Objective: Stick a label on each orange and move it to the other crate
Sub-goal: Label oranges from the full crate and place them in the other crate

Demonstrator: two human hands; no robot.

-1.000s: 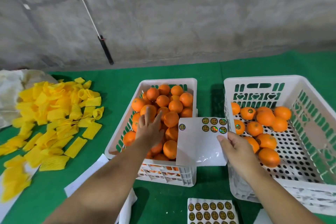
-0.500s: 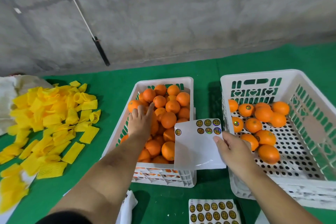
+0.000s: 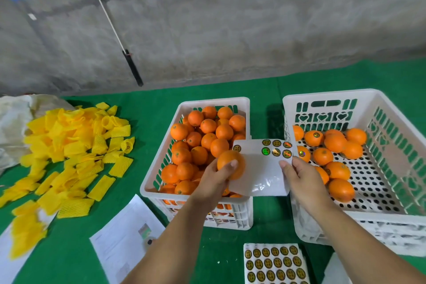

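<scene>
Head view: the left hand (image 3: pixel 214 180) grips an orange (image 3: pixel 231 164), fingers curled round it, lifted just above the near right part of the full crate (image 3: pixel 196 191) and touching the left edge of the label sheet (image 3: pixel 262 168). The right hand (image 3: pixel 299 177) pinches that sheet at its right side, thumb on top, holding it over the gap between the two crates. Most of the sheet is bare backing; a few round labels (image 3: pixel 276 148) remain along its far edge, with one more alone at the far left corner. The step in hand looks like the labelling itself: fruit picked, sticker not yet on it. Next, a label would have to be peeled off, probably the lone one nearest the orange, and pressed onto the skin, which calls for freeing a finger while both hands are occupied. Then the orange goes right into the other crate (image 3: pixel 391 217), where about a dozen labelled ones already lie. A full sheet (image 3: pixel 275 265) waits on the green surface (image 3: pixel 69 256) nearby.
</scene>
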